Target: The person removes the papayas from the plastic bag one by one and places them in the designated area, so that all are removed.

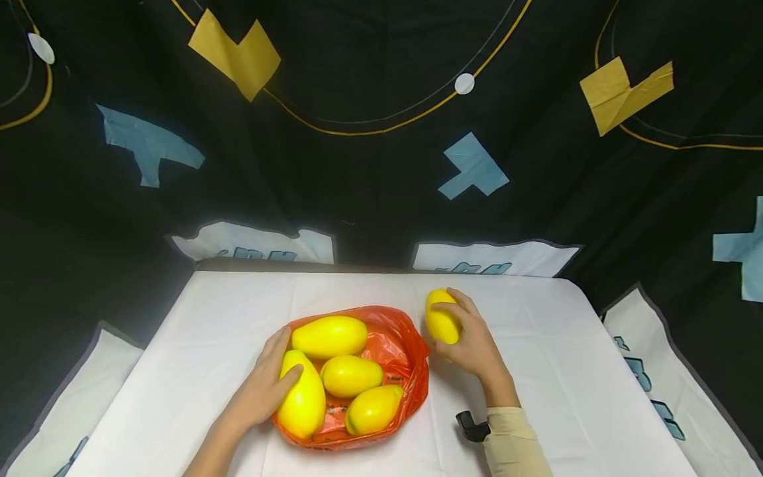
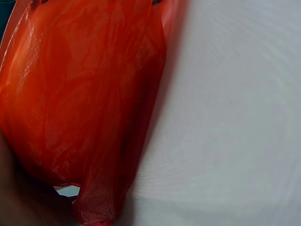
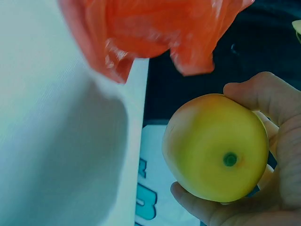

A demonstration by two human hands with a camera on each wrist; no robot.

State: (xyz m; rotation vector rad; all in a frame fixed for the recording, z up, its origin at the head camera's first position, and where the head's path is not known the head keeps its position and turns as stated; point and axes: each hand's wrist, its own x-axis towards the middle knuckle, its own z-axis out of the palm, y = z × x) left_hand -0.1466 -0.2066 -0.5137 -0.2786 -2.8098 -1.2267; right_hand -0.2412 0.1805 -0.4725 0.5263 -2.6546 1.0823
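A red plastic bag [image 1: 381,318] lies wide open on the table with several yellow mangoes inside, among them a large mango [image 1: 304,397] at its left. My left hand [image 1: 262,391] holds the bag's left side, with the thumb over that large mango. In the left wrist view the bag's outer wall [image 2: 84,94] bulges close to the camera. Just right of the bag, my right hand [image 1: 471,338] grips another yellow mango [image 1: 441,317]. The right wrist view shows this mango [image 3: 211,146] between thumb and fingers, its green stem spot facing the camera.
A white cloth covers the table [image 1: 572,371]. Near my right sleeve is a small black object [image 1: 472,427]. Behind the table hangs a dark curtain [image 1: 357,179] with yellow and blue patches.
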